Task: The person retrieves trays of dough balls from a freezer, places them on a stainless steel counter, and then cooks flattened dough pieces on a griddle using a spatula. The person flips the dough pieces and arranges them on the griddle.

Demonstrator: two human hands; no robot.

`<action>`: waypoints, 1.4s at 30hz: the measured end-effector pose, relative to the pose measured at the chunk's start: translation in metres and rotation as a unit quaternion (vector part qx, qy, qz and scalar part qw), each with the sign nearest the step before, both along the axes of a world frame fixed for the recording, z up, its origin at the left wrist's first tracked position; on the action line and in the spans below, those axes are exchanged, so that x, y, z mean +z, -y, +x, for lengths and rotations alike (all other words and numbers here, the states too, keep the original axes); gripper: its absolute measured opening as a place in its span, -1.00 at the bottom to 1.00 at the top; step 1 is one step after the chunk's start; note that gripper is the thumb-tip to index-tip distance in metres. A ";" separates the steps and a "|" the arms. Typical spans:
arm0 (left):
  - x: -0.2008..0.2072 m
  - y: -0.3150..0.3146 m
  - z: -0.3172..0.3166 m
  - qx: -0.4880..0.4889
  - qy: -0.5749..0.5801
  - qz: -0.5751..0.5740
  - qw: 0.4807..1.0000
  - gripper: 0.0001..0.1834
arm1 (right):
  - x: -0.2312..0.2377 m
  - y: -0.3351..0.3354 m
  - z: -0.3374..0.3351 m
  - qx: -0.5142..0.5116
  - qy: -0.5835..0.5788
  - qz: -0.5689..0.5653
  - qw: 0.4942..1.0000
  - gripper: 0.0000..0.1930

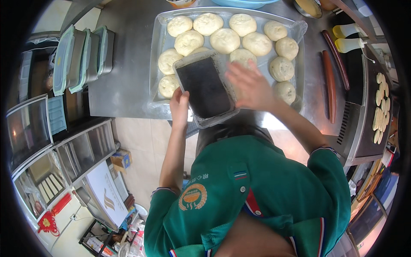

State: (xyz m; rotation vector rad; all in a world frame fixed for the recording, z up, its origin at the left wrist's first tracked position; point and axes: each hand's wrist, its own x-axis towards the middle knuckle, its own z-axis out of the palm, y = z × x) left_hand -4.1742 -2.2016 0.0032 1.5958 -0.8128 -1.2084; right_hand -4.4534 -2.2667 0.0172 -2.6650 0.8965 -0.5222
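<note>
My left hand (180,106) grips the left side of a clear plastic tub (209,121), thumb over its rim. A smooth, dark, nearly black mass (204,88) fills the tub; its kind cannot be told. The tub tilts over the near edge of a metal tray (153,53) and hides part of it. Beside the tub's right rim, my right hand (253,88) is blurred, its fingers stretched out and apart, with nothing seen in them. Round pale dough balls (224,41) lie on the plastic-lined tray, several in rows.
Two brown rolling pins (329,85) lie right of the tray, near yellow-filled squeeze bottles (346,45). Farther right, small flat dough pieces (379,118) rest on a dark griddle (371,132). Lidded containers (81,60) stand at the left. A blue basin (246,3) sits beyond the tray.
</note>
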 end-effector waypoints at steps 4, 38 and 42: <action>-0.001 -0.011 -0.009 0.056 -0.042 0.022 0.997 -0.59 | -0.031 0.037 -0.019 -0.064 -0.133 -0.014 0.989 -0.27; -0.009 0.026 -0.164 -0.092 0.038 -0.045 0.994 -0.66 | -0.001 -0.061 -0.128 -0.018 0.004 0.047 0.999 -0.20; -0.008 0.025 -0.176 -0.082 0.044 -0.034 0.995 -0.66 | 0.007 -0.075 -0.121 -0.001 -0.167 0.122 0.978 -0.14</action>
